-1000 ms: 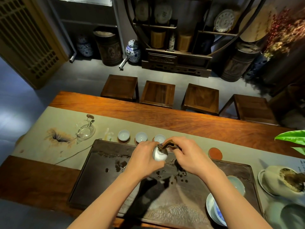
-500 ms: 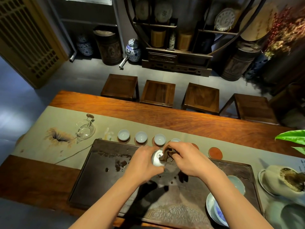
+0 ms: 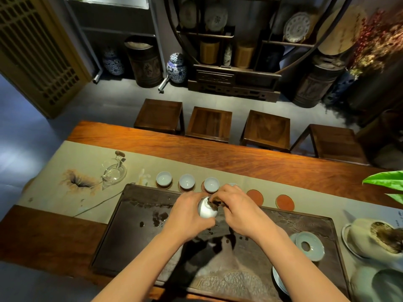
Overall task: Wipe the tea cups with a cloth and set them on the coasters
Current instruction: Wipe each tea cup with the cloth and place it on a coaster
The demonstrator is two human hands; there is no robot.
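The head view looks down on a long wooden worktop (image 3: 272, 158) covered by a pale runner (image 3: 82, 158). At the left a glass pitcher (image 3: 114, 172) stands near the runner's painted flower, well apart from the worktop's left end. Just beyond the far edge of the dark tea tray (image 3: 135, 225), three pale cups (image 3: 187, 181) sit on coasters in a row; a fourth is mostly hidden behind the hands. Over the tray's middle, the left hand (image 3: 187, 216) grasps a white tea cup (image 3: 207, 208) tipped on its side, while the right hand (image 3: 237, 211) pinches a brown cloth (image 3: 214, 201) pressed into the cup's mouth. To the right, two orange coasters (image 3: 284, 202) lie bare on the runner, just beside the tray's far rim. A celadon lid (image 3: 309, 246) rests at the tray's right end.
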